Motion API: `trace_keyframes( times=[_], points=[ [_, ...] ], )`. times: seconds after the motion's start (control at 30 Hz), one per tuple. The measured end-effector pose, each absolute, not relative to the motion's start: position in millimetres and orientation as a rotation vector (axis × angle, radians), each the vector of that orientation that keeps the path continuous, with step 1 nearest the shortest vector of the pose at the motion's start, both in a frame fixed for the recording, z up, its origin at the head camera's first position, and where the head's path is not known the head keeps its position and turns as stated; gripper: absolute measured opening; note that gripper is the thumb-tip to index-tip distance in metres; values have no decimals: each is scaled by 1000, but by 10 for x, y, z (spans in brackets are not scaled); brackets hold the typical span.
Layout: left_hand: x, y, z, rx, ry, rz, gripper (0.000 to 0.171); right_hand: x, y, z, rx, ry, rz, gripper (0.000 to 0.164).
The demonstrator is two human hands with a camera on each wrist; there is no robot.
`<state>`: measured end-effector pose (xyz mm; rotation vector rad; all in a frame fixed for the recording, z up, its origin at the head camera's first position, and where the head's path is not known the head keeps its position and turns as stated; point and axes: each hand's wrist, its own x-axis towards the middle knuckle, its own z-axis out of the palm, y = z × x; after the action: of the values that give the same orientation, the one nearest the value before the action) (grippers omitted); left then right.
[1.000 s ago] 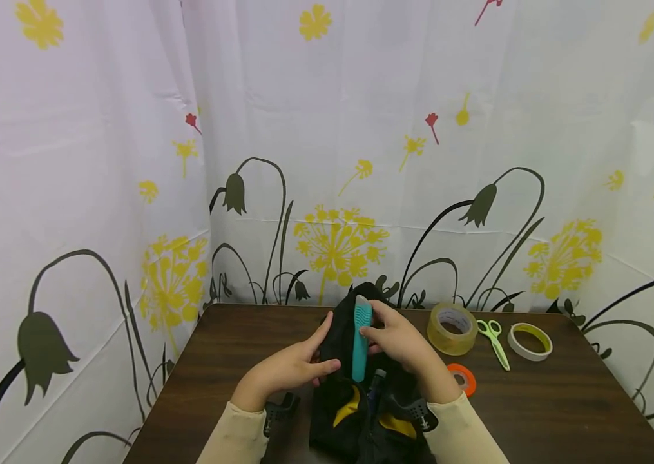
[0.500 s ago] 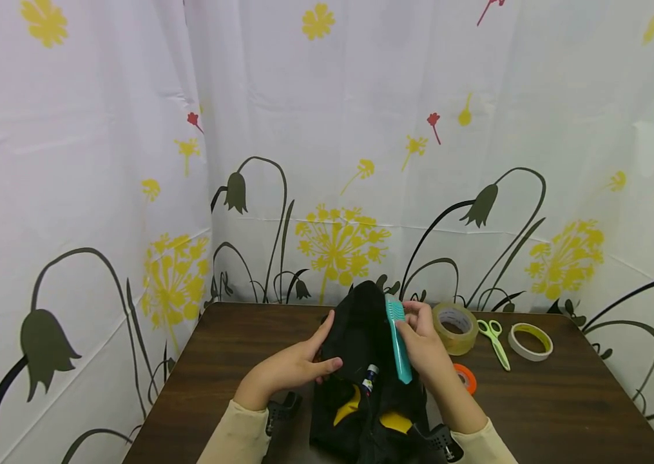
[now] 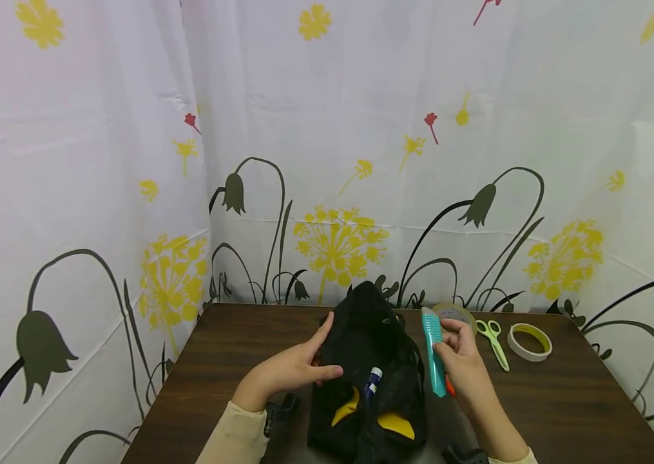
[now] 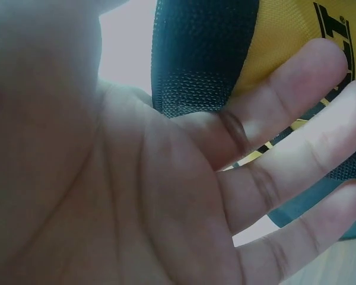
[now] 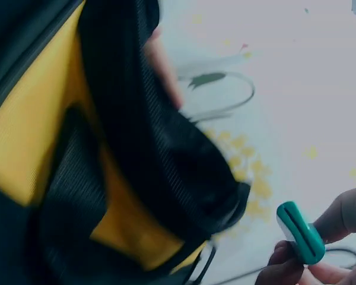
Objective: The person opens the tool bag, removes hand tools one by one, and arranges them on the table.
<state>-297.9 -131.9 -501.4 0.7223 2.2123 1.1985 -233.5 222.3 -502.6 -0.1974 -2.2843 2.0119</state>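
Note:
A black tool bag with yellow panels (image 3: 361,341) stands on the table, its mouth spread. My left hand (image 3: 283,374) holds the bag's left edge, thumb over the rim; in the left wrist view its fingers (image 4: 296,154) lie along the yellow outside. To the right of the bag, my right hand (image 3: 467,370) pinches a teal box cutter (image 3: 434,354) with a ribbed grip, upright and apart from the bag. The right wrist view shows the slotted end of the box cutter (image 5: 302,234). A dark-blue tube with a white cap (image 3: 373,381) sticks up from the bag.
Behind my right hand is a clear tape roll (image 3: 455,314), partly hidden. Light-green scissors (image 3: 496,345) and a white-and-yellow tape roll (image 3: 529,342) lie farther right. An orange tape roll (image 3: 450,386) is mostly covered. A flowered curtain (image 3: 327,129) hangs behind the wooden table (image 3: 570,406).
My right hand has carried the box cutter rightward, from over the bag's mouth to beside the bag. The capped tube has come into fuller view. My left hand has stayed on the bag's edge.

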Motion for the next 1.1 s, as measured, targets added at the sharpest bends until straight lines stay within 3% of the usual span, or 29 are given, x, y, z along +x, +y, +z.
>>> trace_keyframes(
  times=[0.43,0.8,1.1],
  points=[
    [-2972,-1321,-5031,731,2210,1191,113,-2229,2746,-5542,-296,-2388,1817,45],
    [-2970,-1332,-5011,741,2209,1182,113,-2108,3127,-5916,-588,-2436,1541,50],
    [-2959,-1339,-4998,729,2215,1182,108,-2120,3345,-5987,-673,-2543,1352,50]
  ],
)
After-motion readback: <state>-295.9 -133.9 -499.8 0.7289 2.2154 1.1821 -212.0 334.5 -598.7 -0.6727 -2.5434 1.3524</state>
